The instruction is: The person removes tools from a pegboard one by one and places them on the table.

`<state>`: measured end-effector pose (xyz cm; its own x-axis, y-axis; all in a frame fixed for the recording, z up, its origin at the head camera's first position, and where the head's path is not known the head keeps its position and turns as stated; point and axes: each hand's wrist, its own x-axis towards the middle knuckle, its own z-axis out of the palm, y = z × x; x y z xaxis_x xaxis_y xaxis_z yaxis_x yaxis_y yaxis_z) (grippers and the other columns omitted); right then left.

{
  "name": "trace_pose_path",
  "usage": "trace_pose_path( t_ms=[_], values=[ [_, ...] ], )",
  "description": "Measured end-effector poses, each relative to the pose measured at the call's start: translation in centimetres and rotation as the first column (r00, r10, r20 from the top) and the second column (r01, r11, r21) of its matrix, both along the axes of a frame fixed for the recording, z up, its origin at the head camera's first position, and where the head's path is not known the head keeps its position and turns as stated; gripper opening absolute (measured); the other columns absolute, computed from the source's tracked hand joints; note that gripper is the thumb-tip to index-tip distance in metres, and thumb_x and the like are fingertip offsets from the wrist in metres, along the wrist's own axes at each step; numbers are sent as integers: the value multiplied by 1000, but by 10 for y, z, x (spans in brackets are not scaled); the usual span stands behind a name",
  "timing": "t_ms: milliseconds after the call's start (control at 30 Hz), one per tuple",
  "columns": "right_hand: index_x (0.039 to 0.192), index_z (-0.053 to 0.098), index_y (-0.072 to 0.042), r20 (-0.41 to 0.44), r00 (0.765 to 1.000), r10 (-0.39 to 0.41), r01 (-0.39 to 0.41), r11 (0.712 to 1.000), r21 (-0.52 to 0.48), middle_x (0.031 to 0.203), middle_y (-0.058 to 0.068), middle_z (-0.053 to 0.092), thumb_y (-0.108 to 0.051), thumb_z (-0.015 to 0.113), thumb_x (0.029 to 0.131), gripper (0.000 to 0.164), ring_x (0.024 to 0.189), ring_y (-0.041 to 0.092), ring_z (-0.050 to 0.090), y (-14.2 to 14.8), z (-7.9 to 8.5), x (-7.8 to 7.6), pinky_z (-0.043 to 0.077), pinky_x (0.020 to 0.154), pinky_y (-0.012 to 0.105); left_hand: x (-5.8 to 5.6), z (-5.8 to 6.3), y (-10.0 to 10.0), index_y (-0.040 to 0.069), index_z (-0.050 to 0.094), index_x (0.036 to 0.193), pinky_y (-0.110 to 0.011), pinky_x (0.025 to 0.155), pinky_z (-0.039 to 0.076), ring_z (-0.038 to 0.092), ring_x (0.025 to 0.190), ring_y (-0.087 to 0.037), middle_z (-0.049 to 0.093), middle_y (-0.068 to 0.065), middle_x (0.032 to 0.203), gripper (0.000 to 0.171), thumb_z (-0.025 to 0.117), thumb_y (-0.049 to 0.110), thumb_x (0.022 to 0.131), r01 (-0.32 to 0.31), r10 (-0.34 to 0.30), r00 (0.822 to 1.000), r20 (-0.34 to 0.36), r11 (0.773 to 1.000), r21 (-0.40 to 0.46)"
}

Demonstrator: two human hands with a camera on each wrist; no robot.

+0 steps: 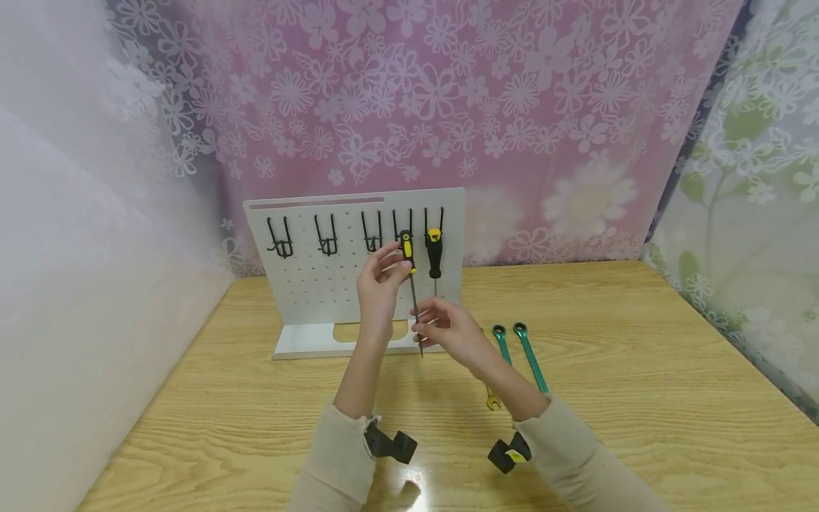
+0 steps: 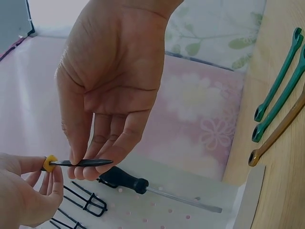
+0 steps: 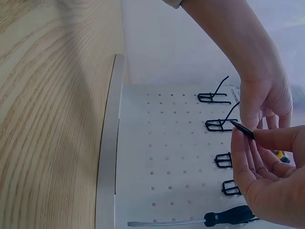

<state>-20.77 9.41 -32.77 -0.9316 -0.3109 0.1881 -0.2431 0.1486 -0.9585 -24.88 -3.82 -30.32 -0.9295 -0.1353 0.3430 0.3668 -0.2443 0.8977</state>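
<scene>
In the head view my left hand (image 1: 377, 288) grips a black-and-yellow screwdriver (image 1: 407, 249) by the lower part of its handle. The screwdriver points downward in front of a white pegboard (image 1: 307, 306). My right hand (image 1: 451, 328) pinches its dark shaft near the tip. The left wrist view shows the yellow collar (image 2: 49, 163) at my left fingertips and the blade (image 2: 95, 162) between my right thumb and fingers. Just to the right, a second screwdriver (image 1: 435, 257) with a black handle hangs on the rightmost hook. In the right wrist view my fingers hide most of the held handle.
Several black wire hooks (image 1: 326, 236) line the pegboard's upper part. Right of it on the wooden table (image 1: 614, 341) lie two green wrenches (image 1: 532, 359) and a gold wrench (image 1: 493, 400), partly covered by my right forearm. A flowered pink backdrop (image 1: 397, 92) stands behind.
</scene>
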Motion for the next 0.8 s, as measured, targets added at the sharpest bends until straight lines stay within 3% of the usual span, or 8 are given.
trace_pose_path(
  t_ms=[300, 800],
  values=[
    [115, 52, 6, -10, 1000, -17, 17, 1000, 6, 95, 18, 59, 0, 55, 90, 25, 85, 32, 61, 22, 1, 10, 54, 74, 39, 11, 1, 20, 9, 58, 120, -31, 86, 48, 56, 96, -21, 59, -9, 108, 34, 62, 2, 87, 31, -32, 999, -29, 999, -42],
    [115, 50, 9, -13, 998, -62, 63, 998, 24, 95, 23, 57, -1, 54, 91, 26, 83, 30, 61, 77, -12, 31, 54, 73, 39, 18, -17, 71, 11, 59, 121, -31, 80, 51, 57, 95, -20, 60, -4, 106, 37, 63, 0, 85, 120, -123, 991, -54, 991, -64]
  ],
)
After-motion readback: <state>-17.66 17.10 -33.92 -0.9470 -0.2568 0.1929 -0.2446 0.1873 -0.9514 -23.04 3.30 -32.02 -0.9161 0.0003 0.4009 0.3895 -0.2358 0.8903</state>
